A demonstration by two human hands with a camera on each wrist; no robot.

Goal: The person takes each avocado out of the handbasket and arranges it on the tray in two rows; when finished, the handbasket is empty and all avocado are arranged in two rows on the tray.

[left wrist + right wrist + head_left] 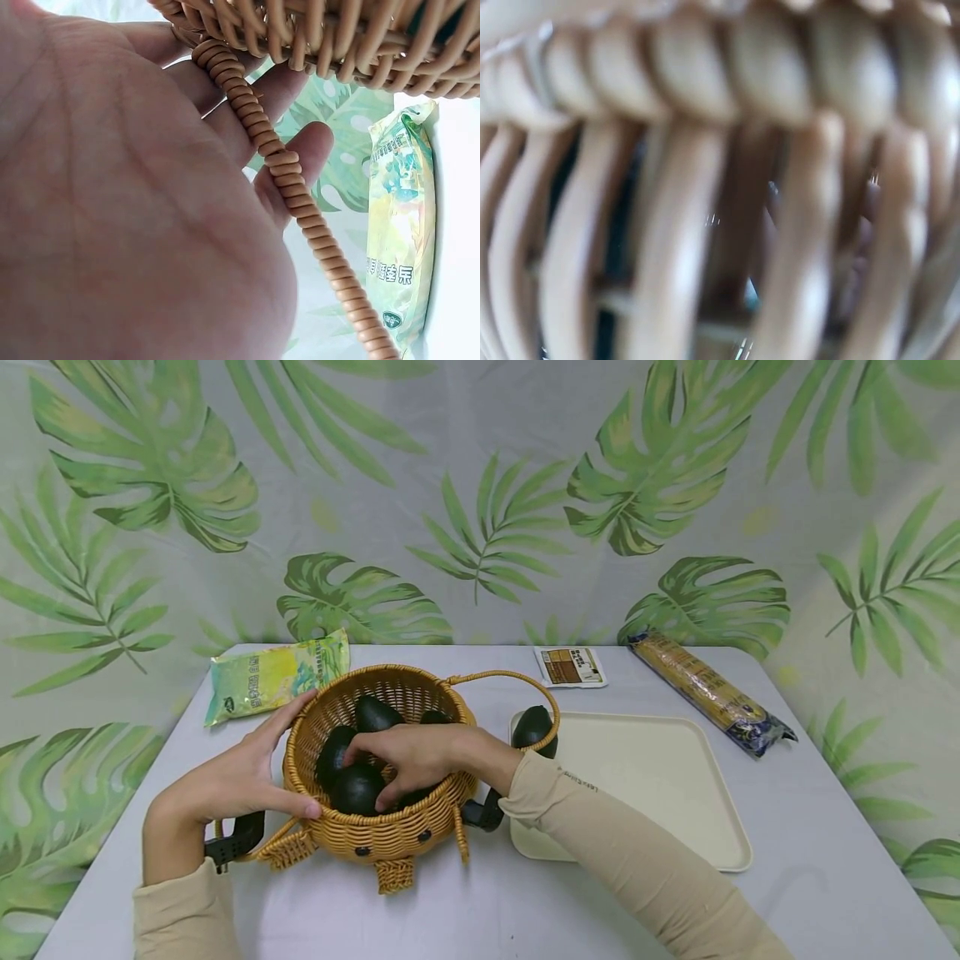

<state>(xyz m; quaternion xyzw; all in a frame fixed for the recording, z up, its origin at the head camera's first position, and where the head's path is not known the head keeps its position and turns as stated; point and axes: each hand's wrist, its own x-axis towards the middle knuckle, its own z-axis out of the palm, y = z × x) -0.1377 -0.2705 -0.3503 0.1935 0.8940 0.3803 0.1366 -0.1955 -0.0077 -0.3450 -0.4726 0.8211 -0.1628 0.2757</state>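
Observation:
A round wicker basket with an animal-like front holds several dark green avocados. My left hand steadies the basket's left side, its thumb on the front rim and its fingers spread along the far-left rim. In the left wrist view, the wrapped handle crosses in front of the left fingers. Inside the basket, my right hand has thumb and fingers bent round the front avocado. Another avocado lies on the cream tray, partly behind the raised handle. The right wrist view shows only blurred wicker.
A green-yellow packet lies behind the basket at the left. Toward the back are a small white-and-brown sachet and, farther right, a long clear-and-blue package. The basket's right handle arches over the tray's left edge.

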